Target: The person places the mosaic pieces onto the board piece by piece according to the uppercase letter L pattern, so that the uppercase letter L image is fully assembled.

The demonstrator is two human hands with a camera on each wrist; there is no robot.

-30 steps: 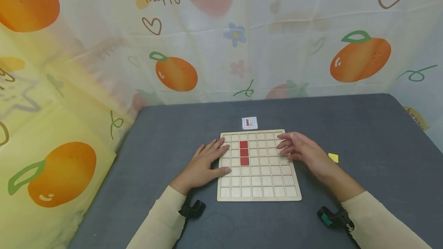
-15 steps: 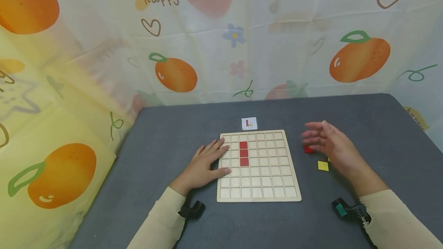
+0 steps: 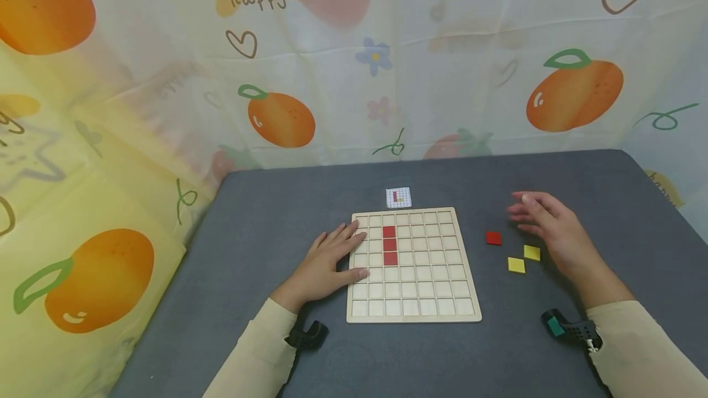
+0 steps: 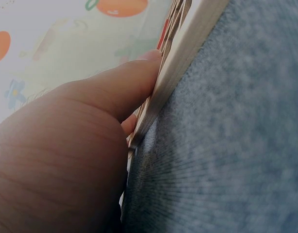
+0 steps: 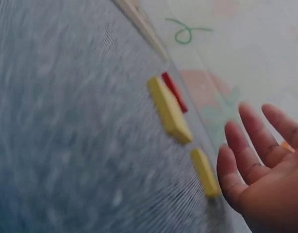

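A square wooden grid board [image 3: 410,318] lies on the table, with three red tiles [image 3: 389,245] in a column of its cells. My left hand [image 3: 321,263] rests spread on the board's left edge, its thumb and fingertips on the wood. In the left wrist view the thumb [image 4: 124,87] lies over the board's rim [image 4: 173,68]. To the right of the board my right hand [image 3: 555,232] hovers with fingers loosely bent, holding nothing. Beside it lie a loose red tile [image 3: 493,238] and two yellow tiles [image 3: 517,265], seen edge-on in the right wrist view.
A small printed card [image 3: 398,198] with a grid pattern lies just behind the board. The dark grey table [image 3: 287,201] ends at a curtain [image 3: 332,78] printed with oranges, which hangs behind and to the left.
My right hand has moved from the board's right edge out to the right, uncovering the loose red tile and the yellow tiles. The left hand has stayed in place.
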